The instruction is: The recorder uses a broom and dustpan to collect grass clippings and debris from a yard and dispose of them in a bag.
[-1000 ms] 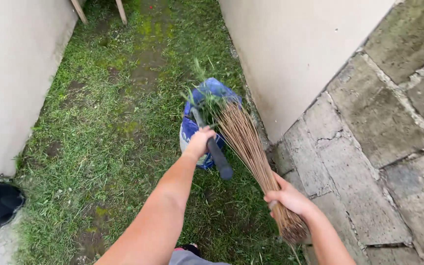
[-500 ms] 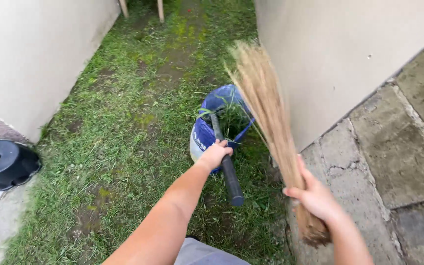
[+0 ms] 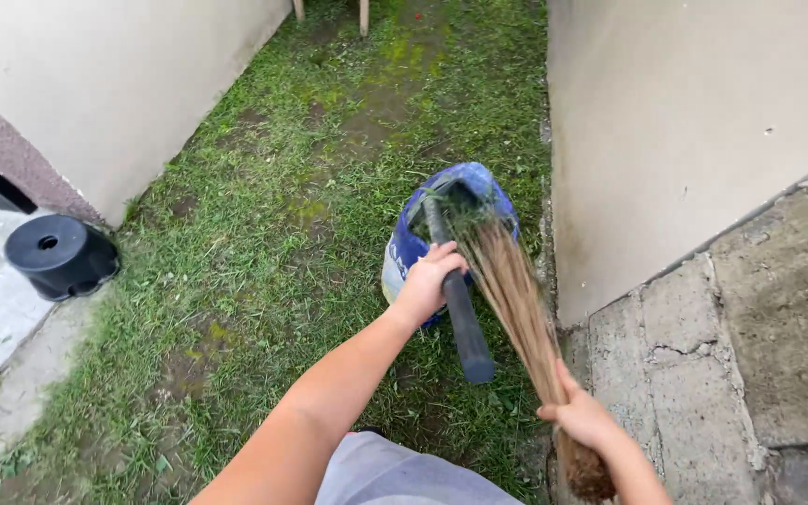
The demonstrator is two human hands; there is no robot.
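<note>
Two hands at work: the left hand (image 3: 427, 281) is wrapped around a dark handle (image 3: 457, 304) reaching into the blue sack (image 3: 407, 248) on the grass (image 3: 264, 234); the right hand (image 3: 582, 421) is clenched near the bound end of a twig broom (image 3: 516, 299), whose tips lie at the sack's mouth. The broom is probably light and springy, best held at its bound end.

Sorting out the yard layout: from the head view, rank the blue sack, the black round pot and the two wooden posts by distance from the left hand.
1. Blue sack, touching the left hand.
2. Black round pot, far left.
3. Wooden posts, top edge.
</note>
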